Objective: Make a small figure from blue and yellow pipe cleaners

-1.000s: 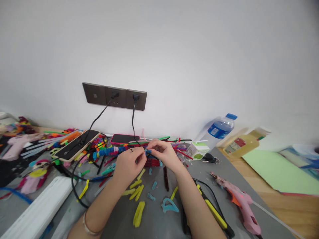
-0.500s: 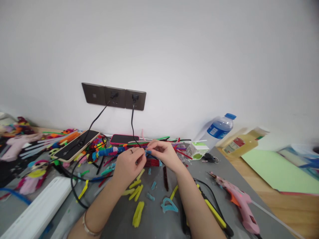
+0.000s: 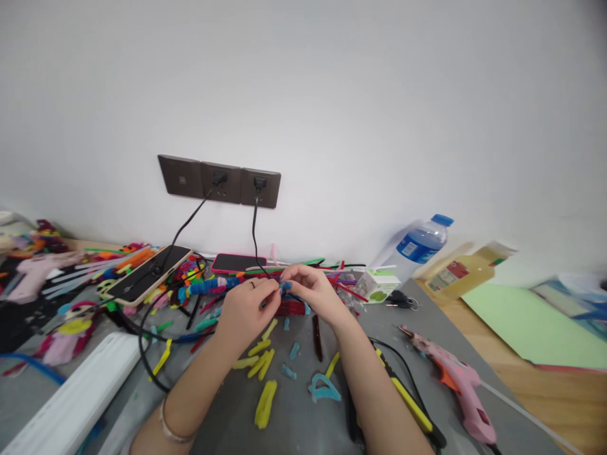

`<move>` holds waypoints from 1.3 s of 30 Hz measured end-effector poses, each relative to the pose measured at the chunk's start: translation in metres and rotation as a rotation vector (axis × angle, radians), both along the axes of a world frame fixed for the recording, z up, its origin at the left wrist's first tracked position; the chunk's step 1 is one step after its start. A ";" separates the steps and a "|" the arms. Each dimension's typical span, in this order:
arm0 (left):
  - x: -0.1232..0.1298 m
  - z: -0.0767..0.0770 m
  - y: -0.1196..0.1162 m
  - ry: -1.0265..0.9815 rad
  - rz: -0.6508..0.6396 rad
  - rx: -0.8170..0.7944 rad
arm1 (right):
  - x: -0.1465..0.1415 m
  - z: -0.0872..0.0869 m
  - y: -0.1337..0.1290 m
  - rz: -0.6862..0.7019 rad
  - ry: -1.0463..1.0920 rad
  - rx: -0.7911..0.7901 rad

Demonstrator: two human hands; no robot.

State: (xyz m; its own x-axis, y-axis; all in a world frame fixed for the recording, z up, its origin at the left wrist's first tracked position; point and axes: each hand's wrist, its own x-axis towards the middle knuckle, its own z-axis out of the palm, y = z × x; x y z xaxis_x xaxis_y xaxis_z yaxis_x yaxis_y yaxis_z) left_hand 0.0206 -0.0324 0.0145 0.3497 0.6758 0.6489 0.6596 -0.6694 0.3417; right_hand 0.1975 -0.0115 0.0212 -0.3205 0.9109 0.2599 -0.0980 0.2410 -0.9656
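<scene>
A small blue piece of pipe cleaner (image 3: 285,287) is pinched between the fingertips of both hands, above the middle of the grey table. My left hand (image 3: 249,308), with a ring on one finger, is closed on it from the left. From the right, my right hand (image 3: 315,294) grips it with thumb and forefinger. Below the hands lie several short yellow pipe cleaner pieces (image 3: 265,404) and a few light blue pieces (image 3: 288,371). A bent light blue loop (image 3: 325,388) rests by my right forearm. A dark red strip (image 3: 317,338) lies under my right wrist.
To the right are a pink glue gun (image 3: 458,379), yellow-and-black pliers (image 3: 410,404), keys (image 3: 401,300), a small box (image 3: 378,285) and a water bottle (image 3: 422,243). On the left lie a phone (image 3: 149,275), a pipe cleaner doll (image 3: 71,332), a white strip (image 3: 80,398) and looping black cables (image 3: 142,335).
Both hands stay together at the same spot, fingers shifting slightly. More of the blue piece now shows between the fingertips. The whole view has moved very slightly.
</scene>
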 end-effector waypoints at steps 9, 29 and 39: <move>-0.002 -0.003 0.003 0.034 -0.200 0.071 | 0.016 -0.006 -0.001 0.219 0.132 -0.445; 0.004 0.001 0.009 -0.582 -0.240 -0.508 | 0.007 -0.009 0.002 0.116 0.136 -0.453; -0.003 -0.001 0.012 -0.357 -0.283 -0.608 | 0.013 -0.009 0.004 0.020 0.040 -0.364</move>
State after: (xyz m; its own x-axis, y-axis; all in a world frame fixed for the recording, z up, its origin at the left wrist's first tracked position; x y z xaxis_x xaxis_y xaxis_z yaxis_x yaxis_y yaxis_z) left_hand 0.0178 -0.0201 0.0136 0.4015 0.8664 0.2968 0.2714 -0.4221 0.8650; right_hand 0.2104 -0.0078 0.0119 -0.3351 0.9397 -0.0677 -0.1382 -0.1201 -0.9831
